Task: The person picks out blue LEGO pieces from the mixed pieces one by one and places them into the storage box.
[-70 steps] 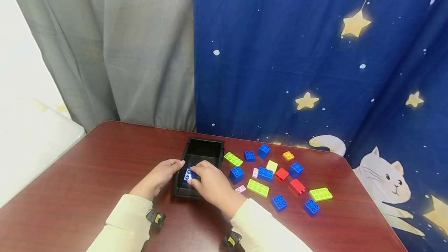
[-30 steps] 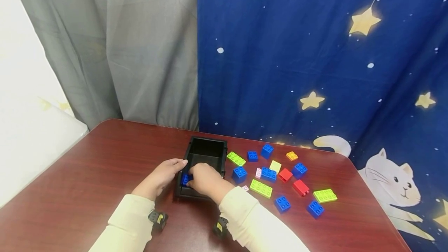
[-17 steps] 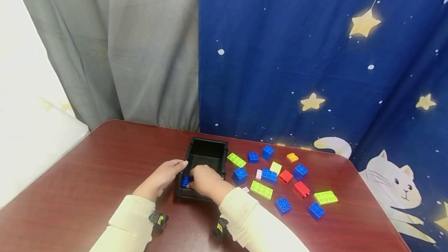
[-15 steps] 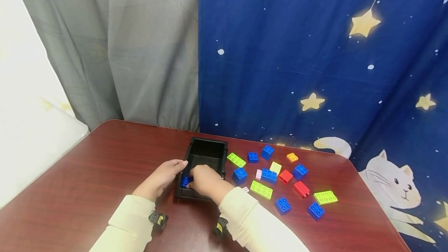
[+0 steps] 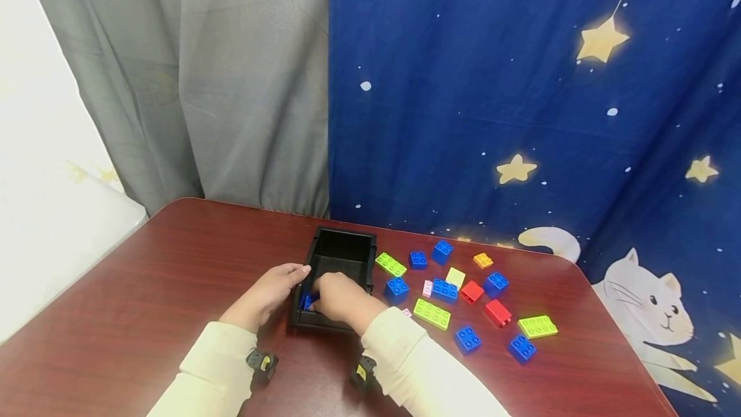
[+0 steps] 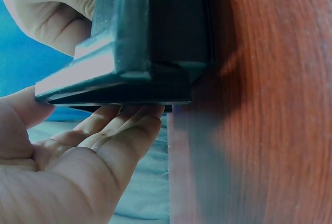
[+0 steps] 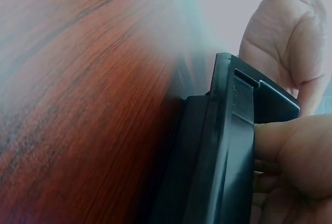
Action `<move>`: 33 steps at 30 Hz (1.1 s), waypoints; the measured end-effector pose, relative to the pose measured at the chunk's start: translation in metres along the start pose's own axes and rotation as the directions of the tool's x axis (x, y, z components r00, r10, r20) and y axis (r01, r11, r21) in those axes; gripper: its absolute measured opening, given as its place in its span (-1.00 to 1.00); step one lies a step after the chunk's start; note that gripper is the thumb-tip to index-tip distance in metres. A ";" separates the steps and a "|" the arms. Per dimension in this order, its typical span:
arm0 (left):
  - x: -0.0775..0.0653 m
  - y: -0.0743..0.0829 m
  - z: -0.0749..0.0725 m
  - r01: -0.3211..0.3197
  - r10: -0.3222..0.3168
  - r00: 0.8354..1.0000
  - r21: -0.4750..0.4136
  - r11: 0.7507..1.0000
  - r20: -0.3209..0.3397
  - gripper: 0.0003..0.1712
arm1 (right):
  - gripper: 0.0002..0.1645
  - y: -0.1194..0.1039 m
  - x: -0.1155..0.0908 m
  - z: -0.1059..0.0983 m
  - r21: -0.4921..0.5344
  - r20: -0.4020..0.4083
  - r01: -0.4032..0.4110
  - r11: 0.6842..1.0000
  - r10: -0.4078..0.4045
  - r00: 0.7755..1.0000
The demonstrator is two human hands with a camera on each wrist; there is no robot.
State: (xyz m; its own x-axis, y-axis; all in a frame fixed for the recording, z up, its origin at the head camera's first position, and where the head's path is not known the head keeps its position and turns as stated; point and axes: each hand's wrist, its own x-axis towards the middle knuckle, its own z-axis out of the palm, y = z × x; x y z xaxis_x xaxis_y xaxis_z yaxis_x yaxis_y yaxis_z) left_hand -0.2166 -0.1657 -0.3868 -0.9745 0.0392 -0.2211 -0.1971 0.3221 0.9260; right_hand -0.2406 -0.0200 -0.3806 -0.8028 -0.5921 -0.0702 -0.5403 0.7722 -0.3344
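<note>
A black plastic box (image 5: pixel 317 321) stands on the table, its open top facing up. My left hand (image 5: pixel 269 291) holds its left side, thumb on the rim and fingers against the outer wall below, as the left wrist view shows of the left hand (image 6: pixel 83 167). Inside the near end, my right hand (image 5: pixel 341 298) reaches down with bent fingers and pinches a blue toy building brick (image 5: pixel 307 302) in the near left corner. The right fingertips and part of that brick are hidden. In the right wrist view the box wall (image 7: pixel 228 146) covers the brick.
Right of the box lie several loose bricks: blue (image 5: pixel 396 290), lime green (image 5: pixel 431 314), red (image 5: pixel 498 313), pale yellow (image 5: pixel 455 277), pink (image 5: pixel 427 288) and orange (image 5: pixel 483 260). Curtains (image 5: pixel 255 82) hang behind the reddish-brown table (image 5: pixel 191 256).
My right hand has gone lower into the box with the blue brick, which now sits deeper in the near left corner and has turned slightly. The left hand stays on the box.
</note>
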 end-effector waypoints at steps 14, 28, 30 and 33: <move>0.001 0.000 0.000 0.002 -0.002 1.000 0.004 1.000 0.000 -0.41 | -0.88 -0.005 -0.007 -0.003 -0.009 -0.003 0.006 1.000 -0.006 1.000; 0.001 -0.004 0.000 -0.001 0.001 1.000 0.009 1.000 0.000 -0.36 | -0.64 -0.007 -0.032 -0.002 -0.101 -0.134 0.057 0.993 -0.070 0.989; 0.001 -0.004 0.000 -0.001 0.001 1.000 0.011 1.000 -0.001 -0.35 | -0.61 -0.006 -0.037 -0.003 -0.120 -0.157 0.084 0.989 -0.102 0.982; 0.001 -0.004 0.000 -0.001 0.001 1.000 0.019 1.000 -0.005 -0.36 | -0.60 -0.005 -0.044 -0.005 -0.146 -0.201 0.120 0.982 -0.148 0.968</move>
State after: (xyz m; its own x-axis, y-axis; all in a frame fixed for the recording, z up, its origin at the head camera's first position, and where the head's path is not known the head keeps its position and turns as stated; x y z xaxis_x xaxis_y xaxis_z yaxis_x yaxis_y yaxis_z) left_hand -0.2164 -0.1668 -0.3906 -0.9753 0.0344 -0.2184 -0.1940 0.3401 0.9201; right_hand -0.2040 0.0032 -0.3713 -0.7480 -0.6415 0.1702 -0.6637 0.7209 -0.1996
